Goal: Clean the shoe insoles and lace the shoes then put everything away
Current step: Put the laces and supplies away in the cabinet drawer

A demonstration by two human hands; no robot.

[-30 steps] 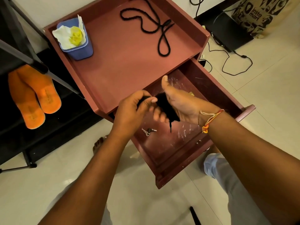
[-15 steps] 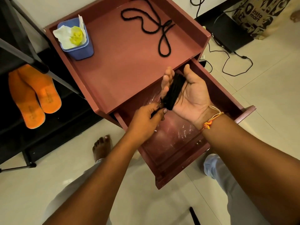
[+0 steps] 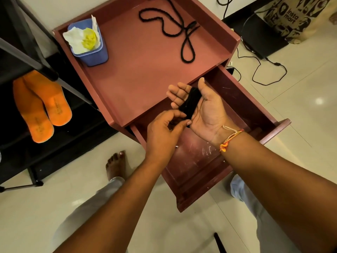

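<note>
- Grip point: left hand (image 3: 165, 133) pinches the near end of the bundled lace (image 3: 190, 103), which lies across the upturned right hand (image 3: 204, 108).
- Directly below the grip: open drawer (image 3: 193, 167).
- Behind the grip: table top (image 3: 138, 70).
- Behind, slightly right, on that top: loose lace (image 3: 175, 33).
- Behind-left, on the top's far corner: cup (image 3: 91, 53), tissue (image 3: 82, 38) in it.
- Far left, on a rack shelf (image 3: 87, 128): two insoles (image 3: 43, 105), side by side.
- Behind-right, on the floor: cable (image 3: 264, 70), bag (image 3: 299, 17).

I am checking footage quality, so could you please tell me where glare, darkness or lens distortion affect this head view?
Head view: bright glare spots on the glossy floor tiles; the shelf rack is nearly black around the orange insoles; wide-angle bending skews the table edges; the black lace bundle shows no detail.
</note>
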